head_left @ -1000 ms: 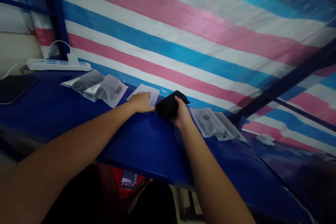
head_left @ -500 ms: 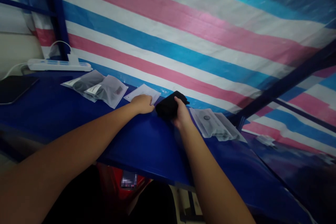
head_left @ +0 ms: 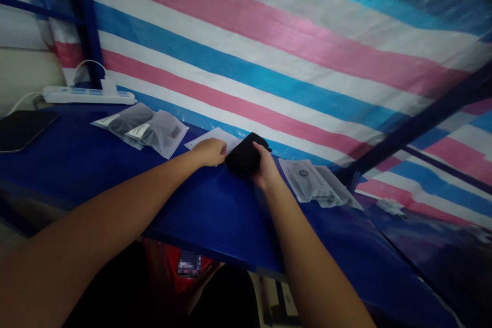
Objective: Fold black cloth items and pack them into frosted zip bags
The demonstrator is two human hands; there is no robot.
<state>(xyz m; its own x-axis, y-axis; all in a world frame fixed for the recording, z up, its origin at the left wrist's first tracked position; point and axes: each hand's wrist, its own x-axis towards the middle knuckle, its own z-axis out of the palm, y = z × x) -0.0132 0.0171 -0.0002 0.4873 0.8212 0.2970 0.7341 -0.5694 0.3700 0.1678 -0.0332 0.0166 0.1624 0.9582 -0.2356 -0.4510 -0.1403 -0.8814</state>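
Note:
My right hand (head_left: 265,169) grips a folded black cloth bundle (head_left: 244,155) on the blue table (head_left: 215,210). Just left of it, my left hand (head_left: 209,151) pinches the near edge of a flat white plastic bag (head_left: 215,136) that lies on the table against the striped tarp. The black bundle's left end touches the bag's mouth beside my left fingers. Whether the bundle is partly inside the bag I cannot tell.
Packed bags with dark contents (head_left: 144,128) lie to the left, a stack of empty white bags (head_left: 315,184) to the right. A white power strip (head_left: 88,95) and a dark tablet (head_left: 21,128) sit at far left. A striped tarp (head_left: 288,46) backs the table.
My right hand has pushed the black bundle slightly left toward the white bag. My left hand has gone from lying flat on the bag to pinching its edge.

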